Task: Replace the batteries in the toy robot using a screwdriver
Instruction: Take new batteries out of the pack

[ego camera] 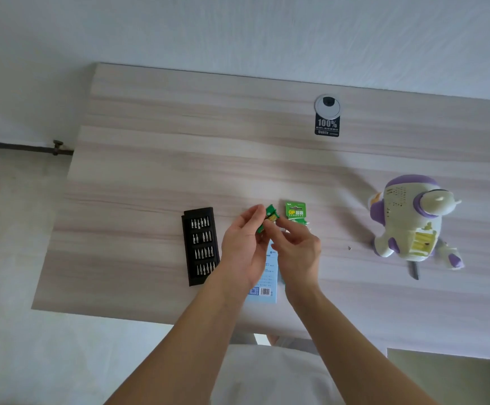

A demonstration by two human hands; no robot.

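Above the middle of the table, my left hand and my right hand together pinch a small green battery pack. Just right of it lies a green torn battery card on the wood. The white and purple toy robot lies on its front at the right, its battery compartment open and yellowish inside. A dark screwdriver pokes out from under the toy. A tiny screw lies left of the toy.
A black tray of screwdriver bits lies left of my hands. A light blue card with a barcode sits under my wrists. A round cable grommet with a black label is at the far edge of the table.
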